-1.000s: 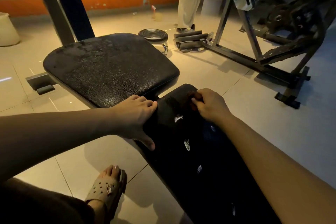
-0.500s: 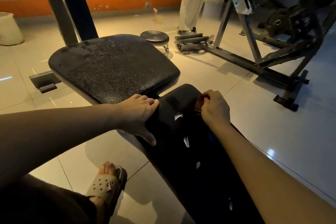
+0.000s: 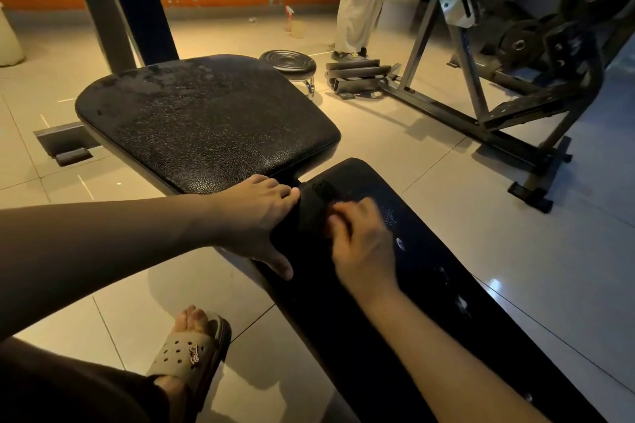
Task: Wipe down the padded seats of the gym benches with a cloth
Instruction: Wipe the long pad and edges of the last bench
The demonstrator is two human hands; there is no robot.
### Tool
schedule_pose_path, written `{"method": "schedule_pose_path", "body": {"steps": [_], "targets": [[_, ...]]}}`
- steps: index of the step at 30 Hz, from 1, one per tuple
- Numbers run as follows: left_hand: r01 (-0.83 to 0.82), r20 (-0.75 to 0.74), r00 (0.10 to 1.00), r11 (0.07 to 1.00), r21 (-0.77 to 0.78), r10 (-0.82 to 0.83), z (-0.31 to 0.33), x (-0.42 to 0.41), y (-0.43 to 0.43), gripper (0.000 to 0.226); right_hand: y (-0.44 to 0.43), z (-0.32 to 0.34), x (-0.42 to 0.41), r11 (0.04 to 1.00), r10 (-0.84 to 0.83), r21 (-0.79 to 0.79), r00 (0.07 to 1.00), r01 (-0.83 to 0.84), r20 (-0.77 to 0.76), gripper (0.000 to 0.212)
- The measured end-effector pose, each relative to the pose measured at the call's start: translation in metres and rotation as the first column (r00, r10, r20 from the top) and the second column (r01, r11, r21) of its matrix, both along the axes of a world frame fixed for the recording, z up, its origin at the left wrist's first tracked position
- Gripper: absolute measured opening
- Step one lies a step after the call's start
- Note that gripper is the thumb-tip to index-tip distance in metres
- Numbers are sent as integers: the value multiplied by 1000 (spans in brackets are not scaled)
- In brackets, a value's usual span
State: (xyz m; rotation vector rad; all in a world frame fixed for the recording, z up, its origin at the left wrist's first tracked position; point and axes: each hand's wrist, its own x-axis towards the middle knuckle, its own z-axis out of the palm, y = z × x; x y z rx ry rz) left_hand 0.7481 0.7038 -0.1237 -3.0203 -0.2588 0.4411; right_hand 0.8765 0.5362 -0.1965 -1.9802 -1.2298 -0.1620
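The bench has a wide black seat pad [image 3: 206, 120] with dull, dusty patches. A long black back pad [image 3: 429, 285] runs toward me, with white scuffs on it. My left hand [image 3: 254, 220] rests on the far end of the long pad, its fingers lying flat over the top and its thumb down the side. My right hand [image 3: 360, 244] is blurred and sits on top of the same pad just right of the left hand. Its fingers are curled over the cloth, which is almost wholly hidden under them.
My sandalled foot [image 3: 192, 350] stands on the tiled floor left of the bench. A low round stool [image 3: 288, 62] and stacked metal bars [image 3: 357, 75] lie behind the seat. A steel machine frame [image 3: 481, 103] stands at the right. A person [image 3: 357, 0] stands at the back.
My right hand has slid from the right edge of the long pad leftward and nearer, onto the middle of its top. The left hand has stayed in place.
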Motion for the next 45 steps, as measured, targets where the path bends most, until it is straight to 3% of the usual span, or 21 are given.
{"method": "schedule_pose_path", "body": {"steps": [2,4,6,9,11,14,17,18,20,22,24,25,27,29,31,34,36,38,41,43,45], "targets": [[15,-2,1000,1000,-18,-15,2,-2,4,131,-19,-3,-32,961,269,-95,956,-259,119,23],[27,-26,999,999,-31,-28,4,-3,7,136,-22,1,-11,914,393,-210,886,-347,247,27],[29,-43,999,999,-27,-30,5,-2,8,140,-8,7,35,961,237,-209,929,-181,285,26],[19,-43,999,1000,-22,-20,5,-3,4,142,14,15,87,963,-186,-170,973,208,137,25],[25,-33,999,1000,-19,-26,6,-3,5,142,20,11,64,961,-228,-141,969,239,95,24],[37,-3,999,999,-5,-37,4,-6,7,139,-3,4,-12,985,152,-110,976,-135,157,22],[36,15,999,999,-5,-36,2,-7,8,137,-32,6,-19,871,477,-274,837,-408,270,28],[29,21,999,999,-15,-29,2,-9,7,136,-29,8,2,882,456,-283,834,-377,310,28],[14,26,1000,999,-39,-13,1,-10,7,134,-13,14,55,967,198,-216,929,-133,312,24],[2,18,1000,999,-49,-1,2,-11,6,133,4,21,87,972,-116,-178,973,153,202,23],[-4,8,1000,999,-44,4,2,-9,5,133,12,18,68,958,-225,-145,963,246,147,24],[-2,4,1000,999,-47,3,2,-9,5,132,11,15,43,973,-170,-132,975,189,142,23],[-3,6,1000,999,-45,3,2,-9,7,133,-9,10,-12,984,137,-133,975,-115,173,23],[-6,-5,1000,1000,-29,5,1,-8,8,134,-44,4,-45,894,428,-241,878,-377,213,25],[-14,-9,1000,999,-31,14,1,-8,7,135,-56,4,-18,857,502,-304,810,-417,304,28],[-15,-12,1000,999,-31,15,3,-8,4,135,-49,6,63,975,111,-220,942,-41,316,25],[-22,-34,999,1000,-16,22,5,-7,0,136,-41,7,95,953,-200,-191,962,236,188,23],[-23,-65,998,1000,9,23,8,-5,-2,138,-33,3,73,937,-273,-175,947,301,168,22],[-15,-94,995,999,39,19,11,-1,-4,139,-52,-3,-7,981,121,-175,972,-86,202,26],[-11,-103,995,998,63,18,13,1,-5,141,-81,-5,-33,866,473,-304,847,-397,241,30],[-15,-108,994,998,69,23,13,1,-6,144,-86,-5,-3,822,551,-370,768,-432,327,33]]}}
